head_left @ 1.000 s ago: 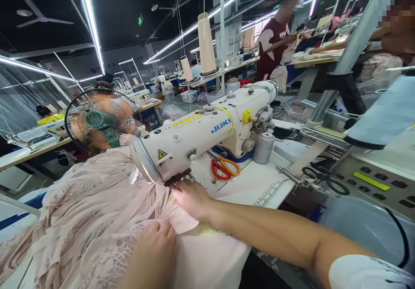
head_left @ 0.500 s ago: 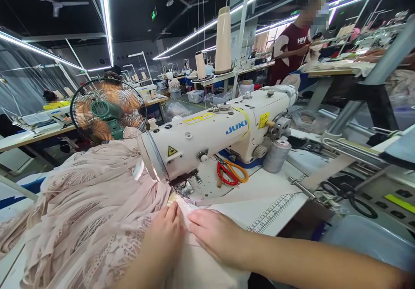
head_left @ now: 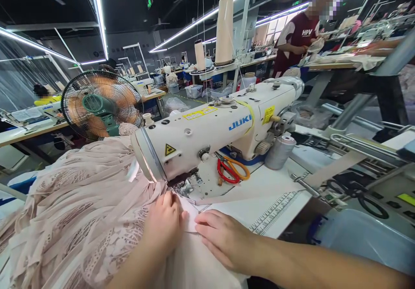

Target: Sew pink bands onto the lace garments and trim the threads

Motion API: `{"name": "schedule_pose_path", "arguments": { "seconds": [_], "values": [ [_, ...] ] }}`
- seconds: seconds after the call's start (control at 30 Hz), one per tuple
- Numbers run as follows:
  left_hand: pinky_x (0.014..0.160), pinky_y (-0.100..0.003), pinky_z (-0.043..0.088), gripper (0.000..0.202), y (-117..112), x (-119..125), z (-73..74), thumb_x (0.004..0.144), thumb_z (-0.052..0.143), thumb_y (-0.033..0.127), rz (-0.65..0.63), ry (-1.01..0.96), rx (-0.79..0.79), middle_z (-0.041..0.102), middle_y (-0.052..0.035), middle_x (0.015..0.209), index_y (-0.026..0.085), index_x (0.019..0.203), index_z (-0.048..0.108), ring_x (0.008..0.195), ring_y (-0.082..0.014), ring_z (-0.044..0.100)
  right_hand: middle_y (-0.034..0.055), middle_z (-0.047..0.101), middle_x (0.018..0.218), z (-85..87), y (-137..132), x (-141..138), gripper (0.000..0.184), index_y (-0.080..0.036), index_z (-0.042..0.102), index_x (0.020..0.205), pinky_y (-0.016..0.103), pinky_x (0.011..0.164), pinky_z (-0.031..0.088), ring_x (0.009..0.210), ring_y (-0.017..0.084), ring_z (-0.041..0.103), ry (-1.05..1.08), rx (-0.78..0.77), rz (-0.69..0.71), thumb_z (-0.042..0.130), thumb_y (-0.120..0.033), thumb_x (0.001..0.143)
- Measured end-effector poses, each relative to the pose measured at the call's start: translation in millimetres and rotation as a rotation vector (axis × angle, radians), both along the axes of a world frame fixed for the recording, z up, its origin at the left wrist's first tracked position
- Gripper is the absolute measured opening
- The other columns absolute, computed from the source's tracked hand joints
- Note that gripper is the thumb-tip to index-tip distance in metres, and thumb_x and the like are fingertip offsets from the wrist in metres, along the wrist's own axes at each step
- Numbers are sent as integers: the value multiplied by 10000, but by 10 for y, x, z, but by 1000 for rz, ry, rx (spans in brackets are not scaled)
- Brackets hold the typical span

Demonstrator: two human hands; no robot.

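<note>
Pale cream fabric runs from the front edge of the table up to the needle area of a white JUKI sewing machine. My left hand presses on it just before the presser foot, fingers bent together and thumb to the right. To the right, my right hand grips the fabric's edge between thumb and fingers; the thumb is mostly hidden. Beside my left hand, a heap of pinkish-beige lace fabric spreads over the left of the table.
Red-and-orange-handled scissors lie on the machine bed, near a grey thread cone. A beige strip feeds through metal guides at right, above black scissors and a plastic bin. A fan stands behind; a person stands farther back.
My left hand has shifted slightly up and left toward the presser foot, while my right has moved a little right. The gap between them is wider, and the view has turned slightly.
</note>
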State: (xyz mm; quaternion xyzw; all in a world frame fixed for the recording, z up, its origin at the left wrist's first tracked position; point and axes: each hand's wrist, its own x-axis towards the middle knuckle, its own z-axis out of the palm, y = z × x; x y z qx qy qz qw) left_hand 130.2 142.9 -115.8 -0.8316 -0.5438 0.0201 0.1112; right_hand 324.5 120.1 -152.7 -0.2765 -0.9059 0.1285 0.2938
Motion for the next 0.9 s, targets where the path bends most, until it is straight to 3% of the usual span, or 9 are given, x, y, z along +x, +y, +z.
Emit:
{"name": "schedule_pose_path", "arguments": {
  "seconds": [0.37, 0.53, 0.6, 0.67, 0.73, 0.9],
  "values": [
    [751, -391, 528, 308, 55, -16, 39, 886, 453, 254, -31, -16, 21, 656, -154, 998, 77, 1024, 663, 920, -271, 621, 165, 617, 1087, -49, 34, -28, 315, -44, 600, 1097, 377, 888, 509, 1007, 245, 562, 24, 30, 16, 416, -160, 869],
    [725, -408, 534, 253, -111, 4, 94, 807, 476, 86, -171, 31, 30, 706, -95, 924, 165, 742, 707, 856, -268, 637, 194, 599, 1170, -53, 68, -90, 382, -7, 578, 1149, 367, 950, 480, 1079, 266, 553, -5, 40, 25, 449, -195, 842],
    [681, -342, 551, 278, -239, -1, 42, 730, 494, 26, -251, 49, 41, 725, -77, 947, 182, 787, 718, 780, -220, 655, 192, 603, 1168, -43, 77, -106, 376, -10, 584, 1132, 371, 978, 459, 1093, 265, 552, -21, 23, 34, 451, -208, 841],
    [629, -272, 560, 393, -351, -31, -41, 671, 491, -1, -296, 68, 78, 721, -89, 1042, 159, 956, 710, 714, -176, 670, 177, 591, 1209, -41, 83, -110, 371, -29, 578, 1144, 388, 1009, 432, 1114, 259, 546, -38, 14, 41, 455, -221, 852],
    [598, -243, 564, 451, -418, -75, -109, 673, 480, 9, -321, 82, 153, 704, -102, 1113, 126, 1058, 682, 698, -164, 682, 157, 584, 1234, -50, 86, -105, 347, -50, 581, 1137, 393, 1020, 419, 1121, 248, 546, -47, 20, 50, 463, -223, 861],
    [651, -285, 568, 384, -410, -94, -44, 801, 368, 35, -456, 42, 383, 744, -91, 993, 110, 922, 725, 742, -193, 689, 119, 615, 1197, -61, 87, -84, 266, -82, 615, 1046, 360, 983, 441, 1055, 216, 580, -46, 77, 72, 460, -190, 860]
  ]
}}
